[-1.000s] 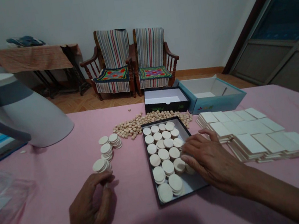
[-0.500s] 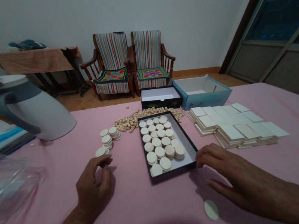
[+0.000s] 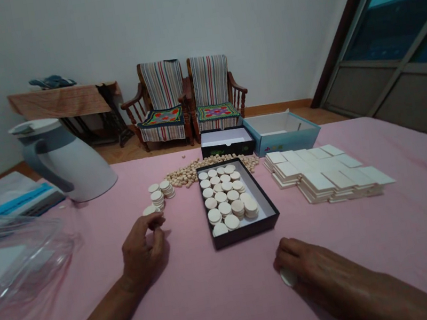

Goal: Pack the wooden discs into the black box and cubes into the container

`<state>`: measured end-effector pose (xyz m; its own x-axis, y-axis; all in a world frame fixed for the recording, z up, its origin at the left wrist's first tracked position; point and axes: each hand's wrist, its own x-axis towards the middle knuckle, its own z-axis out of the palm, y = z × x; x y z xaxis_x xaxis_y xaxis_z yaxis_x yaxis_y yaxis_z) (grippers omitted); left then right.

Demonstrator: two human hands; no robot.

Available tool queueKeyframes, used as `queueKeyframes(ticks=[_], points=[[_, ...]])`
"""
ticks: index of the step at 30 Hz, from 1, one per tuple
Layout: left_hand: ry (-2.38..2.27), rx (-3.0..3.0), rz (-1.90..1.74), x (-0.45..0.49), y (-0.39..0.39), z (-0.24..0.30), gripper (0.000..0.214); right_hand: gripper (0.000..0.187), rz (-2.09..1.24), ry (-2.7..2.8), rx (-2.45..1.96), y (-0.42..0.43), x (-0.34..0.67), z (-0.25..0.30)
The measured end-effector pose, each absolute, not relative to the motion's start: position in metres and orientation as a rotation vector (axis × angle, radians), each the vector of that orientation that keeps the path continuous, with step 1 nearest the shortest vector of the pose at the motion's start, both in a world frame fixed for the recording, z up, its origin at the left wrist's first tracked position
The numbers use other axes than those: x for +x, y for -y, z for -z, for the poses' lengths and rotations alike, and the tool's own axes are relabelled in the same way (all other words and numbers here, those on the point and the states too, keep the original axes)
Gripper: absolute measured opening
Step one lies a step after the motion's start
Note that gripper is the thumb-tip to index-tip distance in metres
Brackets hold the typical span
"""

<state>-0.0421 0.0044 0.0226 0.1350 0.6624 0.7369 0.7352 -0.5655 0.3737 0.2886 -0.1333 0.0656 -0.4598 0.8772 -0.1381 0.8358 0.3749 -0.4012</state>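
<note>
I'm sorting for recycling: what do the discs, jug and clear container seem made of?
Discs: probably matt wood, going by their dull cream faces; card is possible.
Jug: likely smooth plastic, from its even white surface.
Container: apparently glossy plastic, being see-through with bright highlights.

Single camera, worn on the person's head, looking forward and down from above the near side of the pink cloth-covered table (image 3: 218, 294). Close over the surface: near edge cropped, far edge mid-frame. From where I stand, it faces two dark wooden armchairs with striped covers (image 3: 163, 84) and the plain pale wall (image 3: 257, 23).
</note>
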Motion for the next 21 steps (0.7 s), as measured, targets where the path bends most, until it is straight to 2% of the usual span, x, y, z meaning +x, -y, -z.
queueKeyframes(ticks=[4,10,16,21], points=[[1.444,-2.33,1.414,-0.044,-0.004,-0.023,0.021,0.024,-0.65,2.484,-1.553,0.127,0.291,-0.087],[1.457,-2.365,1.425,-0.046,-0.005,-0.022,0.022,0.023,-0.34,2.338,-1.588,0.06,0.292,-0.127],[1.407,-2.377,1.431,-0.046,-0.004,-0.028,0.019,0.014,-0.136,2.417,-1.648,-0.001,0.281,-0.111],[1.373,-2.415,1.439,-0.047,-0.006,-0.028,0.02,0.021,-0.134,2.41,-1.644,-0.013,0.281,-0.101]])
